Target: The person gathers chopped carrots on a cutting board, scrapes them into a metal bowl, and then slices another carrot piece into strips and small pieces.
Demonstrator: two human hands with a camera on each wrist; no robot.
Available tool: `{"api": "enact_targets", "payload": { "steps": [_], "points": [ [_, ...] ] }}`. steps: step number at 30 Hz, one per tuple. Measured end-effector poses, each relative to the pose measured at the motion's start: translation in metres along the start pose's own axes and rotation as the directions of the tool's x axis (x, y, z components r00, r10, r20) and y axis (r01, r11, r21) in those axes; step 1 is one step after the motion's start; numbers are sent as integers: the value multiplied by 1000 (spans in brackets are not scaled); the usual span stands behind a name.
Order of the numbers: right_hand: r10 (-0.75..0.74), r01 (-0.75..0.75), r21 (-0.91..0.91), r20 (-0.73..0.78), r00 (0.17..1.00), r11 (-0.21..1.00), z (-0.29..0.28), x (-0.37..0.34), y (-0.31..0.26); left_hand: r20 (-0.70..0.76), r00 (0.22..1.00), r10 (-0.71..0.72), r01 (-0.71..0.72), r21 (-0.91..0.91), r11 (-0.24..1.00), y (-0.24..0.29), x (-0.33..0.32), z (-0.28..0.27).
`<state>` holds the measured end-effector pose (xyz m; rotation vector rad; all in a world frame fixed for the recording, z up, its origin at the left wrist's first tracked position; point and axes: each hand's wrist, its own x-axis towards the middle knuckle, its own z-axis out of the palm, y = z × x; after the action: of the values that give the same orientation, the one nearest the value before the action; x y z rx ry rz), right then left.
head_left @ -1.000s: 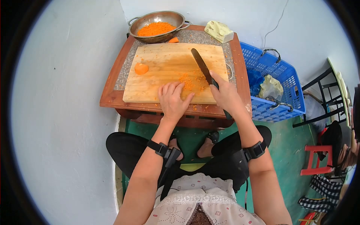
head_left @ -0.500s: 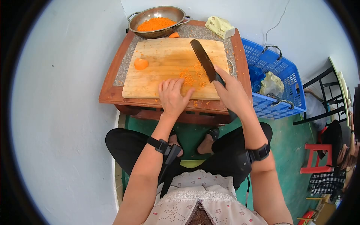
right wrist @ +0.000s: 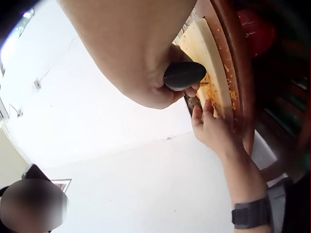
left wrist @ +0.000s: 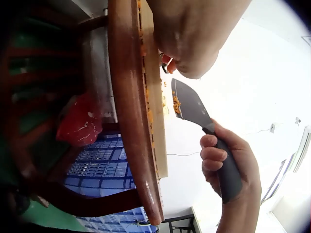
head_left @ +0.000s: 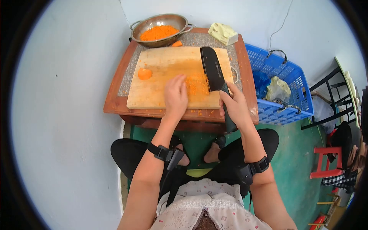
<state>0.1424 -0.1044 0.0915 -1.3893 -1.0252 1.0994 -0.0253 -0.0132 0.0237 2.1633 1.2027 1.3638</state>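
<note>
My right hand (head_left: 235, 107) grips the black handle of a broad, dark-bladed kitchen knife (head_left: 214, 69) over the right side of the wooden cutting board (head_left: 153, 94). Bits of carrot cling to the blade (left wrist: 187, 102) in the left wrist view. Left of the knife lies a patch of finely chopped carrot (head_left: 197, 84). My left hand (head_left: 176, 96) is at the near middle of the board, its fingertips beside the chopped carrot; in the right wrist view its fingers (right wrist: 208, 109) reach forward, holding nothing. A larger carrot piece (head_left: 144, 74) sits on the board's left part.
Behind the board, a metal pan (head_left: 143, 40) holds chopped carrot, with a carrot chunk (head_left: 177, 43) beside it. A pale yellow packet (head_left: 223, 34) lies at the table's back right. To the right stands a blue plastic basket (head_left: 283, 115) with bags inside; farther off is a red stool (head_left: 326, 174).
The knife has turned from edge-on to show its broad side, its tip slightly lower in view. My left fingers have drawn together and turned sideways. The chopped carrot patch looks more gathered.
</note>
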Motion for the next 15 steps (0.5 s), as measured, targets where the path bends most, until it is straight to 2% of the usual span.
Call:
{"api": "enact_targets", "payload": {
  "steps": [1,4,7,10,13,15],
  "points": [
    [68,-71,130,29,997,989,-2,3,-2,26,995,98,-99,51,994,4,5,-1],
    [95,-119,270,102,990,956,-7,10,7,241,916,320,-317,-54,947,33,12,7],
    [100,-155,442,145,984,883,-11,8,13,497,837,231,-290,44,956,36,12,13],
    [102,-186,540,181,978,821,-22,7,14,523,839,150,-247,120,962,16,13,8],
    [59,-148,514,185,981,845,-29,8,15,494,868,55,-167,185,968,6,19,-1],
    [51,-119,414,172,984,902,-26,8,13,503,859,95,-204,166,965,19,27,-2]
  ]
}}
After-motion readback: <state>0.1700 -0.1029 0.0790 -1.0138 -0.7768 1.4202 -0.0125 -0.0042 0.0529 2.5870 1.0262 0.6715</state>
